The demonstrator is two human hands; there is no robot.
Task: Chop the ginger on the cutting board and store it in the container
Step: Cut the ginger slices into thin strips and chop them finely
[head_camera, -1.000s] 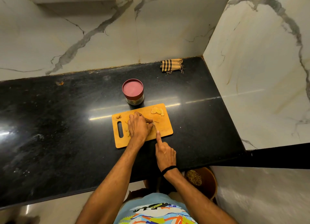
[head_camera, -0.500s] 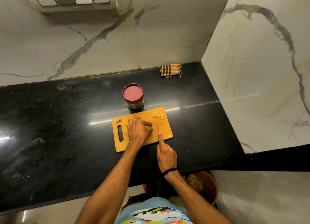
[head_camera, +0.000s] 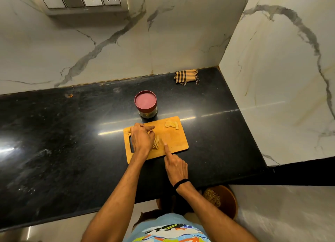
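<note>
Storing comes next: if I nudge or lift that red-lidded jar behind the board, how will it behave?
The jar looks squat with a wide lid, so it probably won't tip. On the glossy counter it may slide rather than stay put. Small, it is likely light.

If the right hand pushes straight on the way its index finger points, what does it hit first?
Probably the ginger strips just ahead of the right hand and its knife, then the left hand beside them; depth is unclear.
</note>
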